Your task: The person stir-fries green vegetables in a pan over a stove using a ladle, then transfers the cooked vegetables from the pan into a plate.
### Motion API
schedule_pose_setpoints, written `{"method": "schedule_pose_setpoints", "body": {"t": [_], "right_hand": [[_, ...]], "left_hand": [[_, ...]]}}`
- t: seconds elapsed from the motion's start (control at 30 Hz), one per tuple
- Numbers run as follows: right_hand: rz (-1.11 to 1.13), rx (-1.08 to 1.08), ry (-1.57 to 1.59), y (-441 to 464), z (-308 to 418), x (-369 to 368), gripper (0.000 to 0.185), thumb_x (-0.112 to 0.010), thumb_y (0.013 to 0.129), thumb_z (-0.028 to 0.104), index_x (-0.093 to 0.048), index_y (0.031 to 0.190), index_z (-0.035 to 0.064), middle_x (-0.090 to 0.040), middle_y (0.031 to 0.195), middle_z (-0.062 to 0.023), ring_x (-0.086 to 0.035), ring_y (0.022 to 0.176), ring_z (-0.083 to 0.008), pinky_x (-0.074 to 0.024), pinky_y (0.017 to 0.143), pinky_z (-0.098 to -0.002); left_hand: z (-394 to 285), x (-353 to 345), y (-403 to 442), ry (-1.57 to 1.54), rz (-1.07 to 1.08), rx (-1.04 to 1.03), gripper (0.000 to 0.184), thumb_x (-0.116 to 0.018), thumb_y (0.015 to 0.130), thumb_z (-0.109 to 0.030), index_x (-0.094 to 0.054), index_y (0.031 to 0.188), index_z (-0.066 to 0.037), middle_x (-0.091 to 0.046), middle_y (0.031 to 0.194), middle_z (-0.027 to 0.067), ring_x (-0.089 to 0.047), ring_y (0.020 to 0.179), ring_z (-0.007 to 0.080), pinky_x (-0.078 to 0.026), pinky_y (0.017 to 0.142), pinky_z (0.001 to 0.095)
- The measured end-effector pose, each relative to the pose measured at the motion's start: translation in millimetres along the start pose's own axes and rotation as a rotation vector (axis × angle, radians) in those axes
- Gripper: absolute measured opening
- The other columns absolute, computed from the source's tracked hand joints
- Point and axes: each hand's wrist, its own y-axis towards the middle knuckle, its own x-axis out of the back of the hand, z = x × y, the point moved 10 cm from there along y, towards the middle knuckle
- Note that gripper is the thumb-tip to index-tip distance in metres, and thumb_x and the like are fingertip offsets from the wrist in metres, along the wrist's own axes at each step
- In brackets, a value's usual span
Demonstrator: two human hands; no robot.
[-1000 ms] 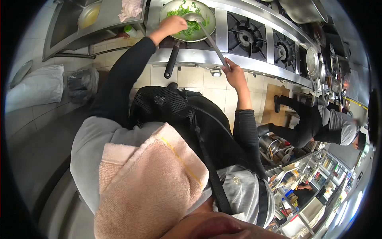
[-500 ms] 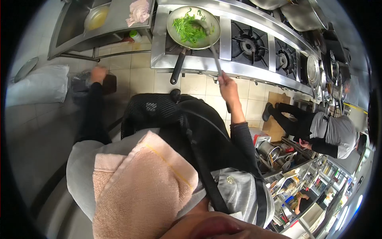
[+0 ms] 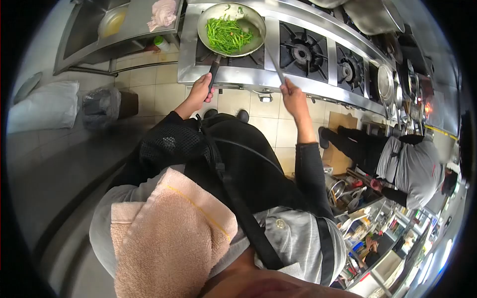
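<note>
My left hand (image 3: pixel 199 90) is wrapped round the black handle of a frying pan (image 3: pixel 248 13), which sits on the leftmost burner of the stove. Chopped green vegetables (image 3: pixel 226 36) lie heaped in the middle of the pan, a few bits stuck near its far side. In my right hand (image 3: pixel 293 97) is the long metal handle of a ladle (image 3: pixel 275 62). Its head rests inside the pan at the right, beside the greens, and is partly hard to make out.
Two bare burners (image 3: pixel 302 52) continue the stove (image 3: pixel 228 75) to the right. A steel sink (image 3: pixel 82 37) and a pink cloth (image 3: pixel 162 14) are at the left. A lined bin (image 3: pixel 102 107) stands on the floor. At the right, a co-worker (image 3: pixel 407 161) bends near pots and shelves.
My left hand has come from above the bin at the left to the pan's handle and closed on it. The greens are gathered more compactly, and the ladle has shifted slightly right of them.
</note>
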Motion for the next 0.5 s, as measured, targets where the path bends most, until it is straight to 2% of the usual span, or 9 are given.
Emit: {"method": "schedule_pose_setpoints", "body": {"t": [0.03, 0.07, 0.1, 0.17, 0.27, 0.3, 0.37, 0.47, 0.5], "right_hand": [[0.060, -0.009, -0.022, -5, 4, -3, 0.040, -0.061, 0.096, 0.025, -0.061, 0.129, 0.0029, -0.068, 0.094, -0.0279, -0.068, 0.090, -0.0413, -0.0538, 0.078, -0.0440], [0.117, -0.008, -0.015, -21, 9, -4, 0.040, -0.060, 0.096, 0.025, -0.060, 0.129, 0.0024, -0.067, 0.093, -0.0293, -0.068, 0.090, -0.0424, -0.0536, 0.078, -0.0451], [0.098, 0.128, 0.044, -33, 13, -5, 0.041, -0.061, 0.096, 0.024, -0.059, 0.130, 0.0018, -0.067, 0.092, -0.0284, -0.068, 0.090, -0.0424, -0.0536, 0.078, -0.0447], [0.081, 0.170, 0.155, -46, 19, 1, 0.041, -0.062, 0.095, 0.023, -0.059, 0.130, 0.0018, -0.068, 0.091, -0.0267, -0.068, 0.089, -0.0414, -0.0535, 0.079, -0.0439], [0.300, -0.071, 0.088, -51, 19, 10, 0.041, -0.063, 0.095, 0.023, -0.059, 0.130, 0.0022, -0.069, 0.092, -0.0255, -0.069, 0.090, -0.0399, -0.0539, 0.080, -0.0423], [0.283, 0.014, 0.089, -43, 14, 8, 0.041, -0.063, 0.095, 0.022, -0.060, 0.130, 0.0025, -0.069, 0.091, -0.0253, -0.069, 0.089, -0.0394, -0.0540, 0.080, -0.0418], [0.234, 0.170, 0.087, -24, -10, -4, 0.040, -0.063, 0.095, 0.022, -0.060, 0.130, 0.0031, -0.069, 0.090, -0.0248, -0.070, 0.088, -0.0386, -0.0544, 0.078, -0.0408], [0.083, 0.216, 0.093, 29, -28, 3, 0.038, -0.064, 0.093, 0.022, -0.063, 0.128, 0.0041, -0.070, 0.094, -0.0249, -0.071, 0.085, -0.0372, -0.0547, 0.077, -0.0381], [0.029, 0.236, 0.098, 44, -28, 8, 0.038, -0.064, 0.093, 0.021, -0.064, 0.127, 0.0042, -0.070, 0.094, -0.0250, -0.071, 0.085, -0.0370, -0.0547, 0.076, -0.0377]], "left_hand": [[-5, 5, 0, 0.049, -0.049, -0.025, 0.041, -0.047, 0.103, -0.047, -0.053, 0.125, -0.013, -0.051, 0.070, 0.0013, -0.045, 0.050, 0.0095, -0.037, 0.042, 0.0249], [-3, 12, 9, 0.069, -0.040, -0.061, 0.043, -0.048, 0.103, -0.046, -0.054, 0.126, -0.010, -0.055, 0.071, 0.0015, -0.045, 0.048, 0.0094, -0.039, 0.042, 0.0254], [-10, 16, 11, 0.100, -0.072, -0.101, 0.044, -0.049, 0.102, -0.046, -0.055, 0.125, -0.009, -0.056, 0.072, 0.0020, -0.046, 0.049, 0.0095, -0.040, 0.043, 0.0255], [-13, 23, 7, 0.160, -0.142, -0.158, 0.045, -0.050, 0.102, -0.046, -0.056, 0.123, -0.007, -0.059, 0.074, 0.0030, -0.048, 0.050, 0.0097, -0.042, 0.044, 0.0257], [-7, 28, -2, 0.106, -0.228, -0.210, 0.045, -0.053, 0.101, -0.045, -0.058, 0.121, -0.005, -0.060, 0.074, 0.0035, -0.050, 0.051, 0.0094, -0.043, 0.045, 0.0251], [-8, 26, -5, 0.117, -0.253, -0.225, 0.044, -0.053, 0.101, -0.044, -0.058, 0.121, -0.005, -0.060, 0.073, 0.0032, -0.049, 0.051, 0.0092, -0.043, 0.044, 0.0251], [-2, 25, -7, 0.115, -0.251, -0.199, 0.044, -0.054, 0.100, -0.044, -0.058, 0.123, -0.006, -0.054, 0.068, 0.0008, -0.043, 0.047, 0.0071, -0.035, 0.040, 0.0240], [-3, 15, -17, 0.082, -0.302, -0.156, 0.046, -0.054, 0.100, -0.045, -0.057, 0.127, -0.008, -0.047, 0.062, -0.0019, -0.034, 0.041, 0.0054, -0.026, 0.037, 0.0228], [-4, 14, -17, 0.093, -0.309, -0.151, 0.046, -0.054, 0.100, -0.046, -0.058, 0.127, -0.008, -0.047, 0.062, -0.0020, -0.034, 0.041, 0.0053, -0.026, 0.037, 0.0228]]}}
